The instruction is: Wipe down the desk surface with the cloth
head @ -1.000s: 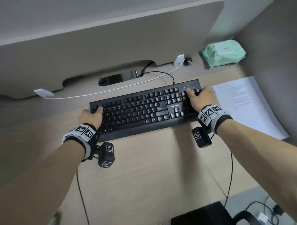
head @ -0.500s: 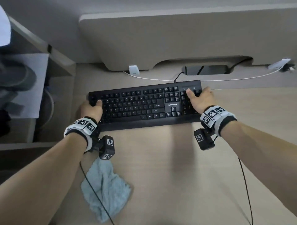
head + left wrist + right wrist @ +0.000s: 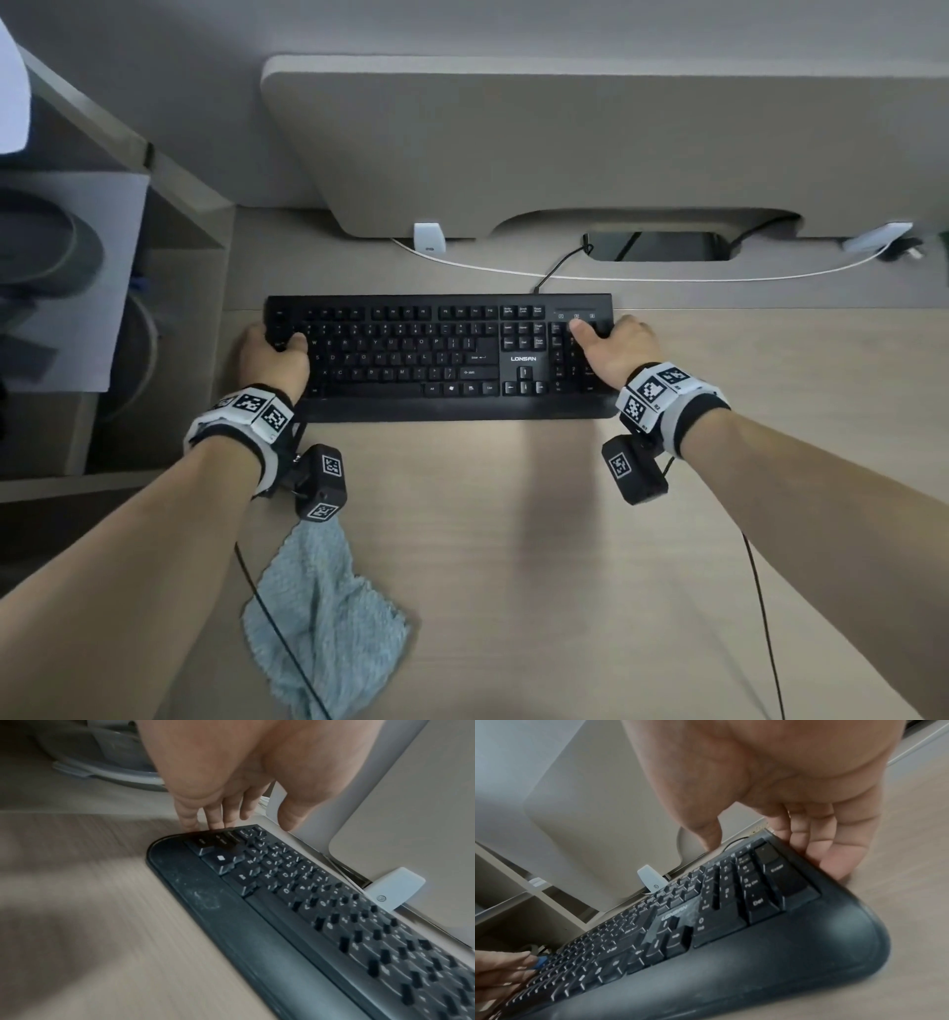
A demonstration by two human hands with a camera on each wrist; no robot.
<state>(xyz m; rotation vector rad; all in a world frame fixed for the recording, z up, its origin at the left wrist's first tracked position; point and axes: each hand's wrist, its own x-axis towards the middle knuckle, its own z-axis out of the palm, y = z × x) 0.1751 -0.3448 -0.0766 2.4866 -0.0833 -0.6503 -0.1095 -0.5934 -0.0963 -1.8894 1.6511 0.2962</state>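
A black keyboard (image 3: 436, 360) lies across the light wood desk (image 3: 513, 565). My left hand (image 3: 277, 342) grips its left end, thumb on the keys and fingers over the edge (image 3: 213, 821). At the other end my right hand (image 3: 595, 334) holds it, thumb on top and fingers (image 3: 834, 860) curled under the side of the keyboard (image 3: 731, 953). A crumpled light blue cloth (image 3: 323, 616) lies on the desk near the front edge, below my left wrist. Neither hand touches it.
A grey raised panel (image 3: 565, 154) runs behind the keyboard, with a cable slot (image 3: 657, 246), a white cable (image 3: 616, 277) and a white plug (image 3: 429, 237) under it. Open shelving (image 3: 77, 282) stands to the left. A black wrist-camera wire (image 3: 287, 647) crosses the cloth.
Both hands have slid the keyboard to the left along the desk. The view swung left with it, bringing the cloth and the shelving into sight.
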